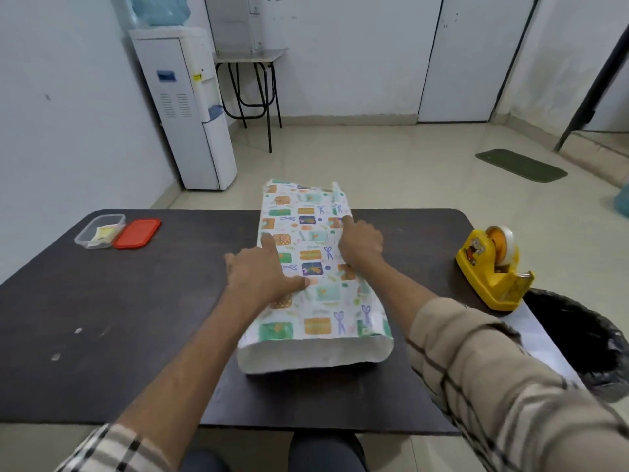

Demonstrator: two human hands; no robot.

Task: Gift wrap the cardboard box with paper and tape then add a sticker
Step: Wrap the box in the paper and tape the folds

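Note:
Patterned wrapping paper (316, 301) is folded around the cardboard box in the middle of the dark table (136, 318); the box itself is hidden under it. The paper sticks out as open tubes at the near and far ends. My left hand (262, 274) lies flat on the paper's left side, thumb stretched across the top. My right hand (360, 247) presses down on the right side of the top, fingers spread. A yellow tape dispenser (490, 270) stands at the right. A clear tub (98, 231) with stickers inside sits at the far left.
A red lid (138, 233) lies beside the tub. A black bin (585, 338) stands off the table's right edge. A water dispenser (190, 110) and a small stand (252, 86) are against the far wall. A green mat (520, 165) lies on the floor.

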